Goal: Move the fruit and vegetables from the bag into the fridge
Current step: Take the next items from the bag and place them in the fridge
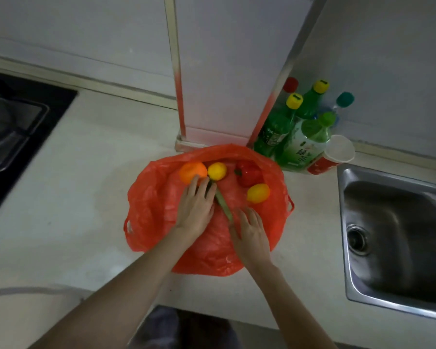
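While the red bag (159,212) lies spread flat so its fruit shows, the left hand (195,205) and right hand (249,230) rest with fingers straight, gripping nothing, perhaps touching the green vegetable (223,204).

Bottles (297,132), cup (335,153), sink (393,238), stove (15,132)

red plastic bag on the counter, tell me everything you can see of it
The red plastic bag is thin, crinkled, slightly see-through film, spread open and flattened on the pale counter between the stove and the sink. Loop handles stick out at its left and right edges. On it lie an orange, two lemons, a red pepper and a long green vegetable. The left hand and right hand rest over its middle, fingers at the green vegetable. Its far edge lies close to the green bottles.
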The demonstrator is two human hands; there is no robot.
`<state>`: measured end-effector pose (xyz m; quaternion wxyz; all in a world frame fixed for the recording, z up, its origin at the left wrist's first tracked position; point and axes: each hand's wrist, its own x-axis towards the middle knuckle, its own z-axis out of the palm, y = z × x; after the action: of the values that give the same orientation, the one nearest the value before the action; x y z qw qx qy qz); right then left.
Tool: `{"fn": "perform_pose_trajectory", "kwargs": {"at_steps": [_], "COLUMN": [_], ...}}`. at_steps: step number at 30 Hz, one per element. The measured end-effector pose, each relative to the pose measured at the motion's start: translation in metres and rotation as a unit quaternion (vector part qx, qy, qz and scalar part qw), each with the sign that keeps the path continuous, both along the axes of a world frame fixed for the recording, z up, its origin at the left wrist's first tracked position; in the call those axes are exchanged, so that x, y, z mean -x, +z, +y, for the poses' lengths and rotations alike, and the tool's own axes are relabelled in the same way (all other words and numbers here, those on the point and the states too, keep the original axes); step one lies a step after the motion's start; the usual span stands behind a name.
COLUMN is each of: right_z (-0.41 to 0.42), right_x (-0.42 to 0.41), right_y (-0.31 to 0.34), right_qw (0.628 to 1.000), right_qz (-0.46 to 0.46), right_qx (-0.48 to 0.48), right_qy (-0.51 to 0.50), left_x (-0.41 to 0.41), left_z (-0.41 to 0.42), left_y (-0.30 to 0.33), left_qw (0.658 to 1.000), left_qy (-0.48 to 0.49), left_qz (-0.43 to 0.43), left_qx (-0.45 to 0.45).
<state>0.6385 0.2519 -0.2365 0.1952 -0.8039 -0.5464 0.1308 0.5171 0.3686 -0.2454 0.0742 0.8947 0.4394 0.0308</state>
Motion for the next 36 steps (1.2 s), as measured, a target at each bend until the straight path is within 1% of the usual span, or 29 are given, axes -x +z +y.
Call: {"fn": "perform_pose_trajectory", "kwargs": {"at_steps": [4,8,10,14,18,22,25,28,33,36], "right_z": [0.0,0.006,0.013,0.032,0.057,0.079,0.085,0.087,0.097,0.094], "right_x": [-0.007,-0.014,-0.015,-0.014,-0.006,0.004,0.008,0.008,0.006,0.003], "right_y": [-0.003,-0.007,-0.007,-0.007,-0.01,-0.02,-0.03,-0.034,-0.026,-0.016], "right_qw": [1.0,0.999,0.998,0.998,0.997,0.995,0.994,0.995,0.998,0.998], "right_qz": [0.004,0.012,0.017,0.021,0.022,0.019,-0.012,-0.038,0.018,0.021], "right_qx": [0.01,0.03,0.038,0.033,0.036,0.034,0.04,0.033,0.064,0.059], "right_qy": [0.013,0.03,0.04,0.057,0.069,0.086,0.097,0.081,0.014,0.008], "left_x": [-0.004,0.009,0.016,0.025,0.035,0.05,0.063,0.076,0.089,0.093], "left_z": [-0.002,0.001,0.002,-0.005,-0.023,-0.043,-0.054,-0.061,-0.067,-0.07], "left_y": [-0.014,-0.022,-0.026,-0.023,-0.011,0.002,0.011,0.016,0.022,0.027], "left_qw": [0.999,0.997,0.997,0.996,0.976,0.957,0.949,0.939,0.932,0.932], "left_qy": [0.002,0.013,0.024,0.046,0.117,0.166,0.185,0.211,0.239,0.244], "left_qz": [0.01,-0.007,-0.022,-0.076,-0.173,-0.228,-0.25,-0.263,-0.265,-0.262], "left_qx": [-0.049,-0.079,-0.065,-0.005,0.058,0.061,0.06,0.066,0.059,0.055]}}
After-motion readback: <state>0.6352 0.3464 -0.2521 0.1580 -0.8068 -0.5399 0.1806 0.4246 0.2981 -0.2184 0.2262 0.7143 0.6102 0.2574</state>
